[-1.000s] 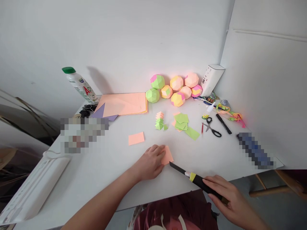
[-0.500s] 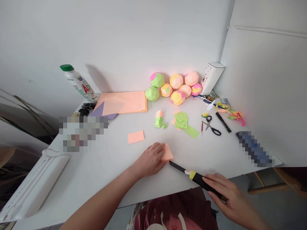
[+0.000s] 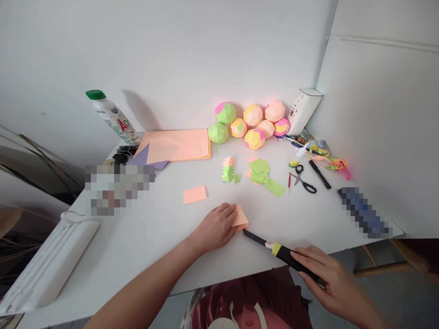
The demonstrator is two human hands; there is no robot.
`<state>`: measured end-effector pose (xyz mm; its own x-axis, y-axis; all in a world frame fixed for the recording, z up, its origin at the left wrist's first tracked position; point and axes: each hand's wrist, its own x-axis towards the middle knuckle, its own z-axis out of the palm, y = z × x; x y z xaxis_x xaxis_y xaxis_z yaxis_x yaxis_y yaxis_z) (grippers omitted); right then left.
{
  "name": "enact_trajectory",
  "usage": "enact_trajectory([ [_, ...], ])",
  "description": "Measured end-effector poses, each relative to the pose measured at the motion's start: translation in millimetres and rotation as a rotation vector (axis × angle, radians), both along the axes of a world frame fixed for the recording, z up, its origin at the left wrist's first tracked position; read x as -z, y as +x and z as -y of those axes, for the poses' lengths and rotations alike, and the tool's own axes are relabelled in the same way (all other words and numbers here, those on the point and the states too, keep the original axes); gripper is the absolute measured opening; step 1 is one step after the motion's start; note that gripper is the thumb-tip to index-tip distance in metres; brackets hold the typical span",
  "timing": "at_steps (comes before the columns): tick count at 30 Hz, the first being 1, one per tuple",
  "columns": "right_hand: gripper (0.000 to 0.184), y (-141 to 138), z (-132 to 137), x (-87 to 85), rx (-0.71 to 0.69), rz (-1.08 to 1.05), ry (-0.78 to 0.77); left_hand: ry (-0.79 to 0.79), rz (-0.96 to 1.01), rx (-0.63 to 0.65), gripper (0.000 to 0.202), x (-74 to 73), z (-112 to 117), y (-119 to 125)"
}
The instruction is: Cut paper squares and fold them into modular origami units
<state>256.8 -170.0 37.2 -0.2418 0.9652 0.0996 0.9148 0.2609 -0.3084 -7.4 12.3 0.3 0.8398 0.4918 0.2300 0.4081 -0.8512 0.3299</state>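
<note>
My left hand [image 3: 218,227], fingers curled, holds a folded piece of peach paper [image 3: 242,216] down on the white table [image 3: 154,242]. The paper's free end gapes a little between its layers. In my right hand [image 3: 329,276] is the black handle of a utility knife [image 3: 281,252] with a yellow collar. Its dark blade tip points left and lies right by the lower corner of the folded paper; whether it touches cannot be told. Left of these lies a flat peach slip [image 3: 195,194]. Farther back stand a small stack of folded peach and green pieces [image 3: 228,170] and loose green slips [image 3: 259,172].
Several faceted paper balls [image 3: 254,139] sit against the wall beside large peach sheets [image 3: 171,145]. Scissors [image 3: 303,179], a black pen-like tool [image 3: 319,174] and a white box [image 3: 304,111] are at the right. A white bottle [image 3: 115,119] and a long white appliance [image 3: 65,265] are leftward.
The folded paper's layers have parted slightly at the free end near the blade tip. Both hands and the knife have stayed almost in place.
</note>
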Motion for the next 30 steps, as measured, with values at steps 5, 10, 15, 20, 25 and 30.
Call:
enact_trajectory([
  [5,0.034,-5,-6,-0.7,-0.012,-0.017,0.036,-0.001,-0.023,-0.014,0.03,1.6,1,0],
  [10,0.034,-5,-7,-0.8,-0.02,-0.015,0.028,0.006,-0.058,0.0,0.026,1.2,0,0],
  [15,0.035,-7,-6,1.0,-0.018,-0.008,0.027,0.004,-0.093,0.003,0.026,0.0,0,0],
  [20,0.033,-10,-3,4.8,-0.019,0.047,0.061,0.03,-0.132,0.003,0.036,0.0,2,2],
  [25,0.032,-17,1,8.7,-0.023,0.098,0.091,0.097,-0.2,-0.05,0.049,9.0,18,5],
  [30,0.029,-26,3,8.3,-0.032,0.118,0.144,0.121,-0.192,-0.081,0.085,28.1,30,6],
])
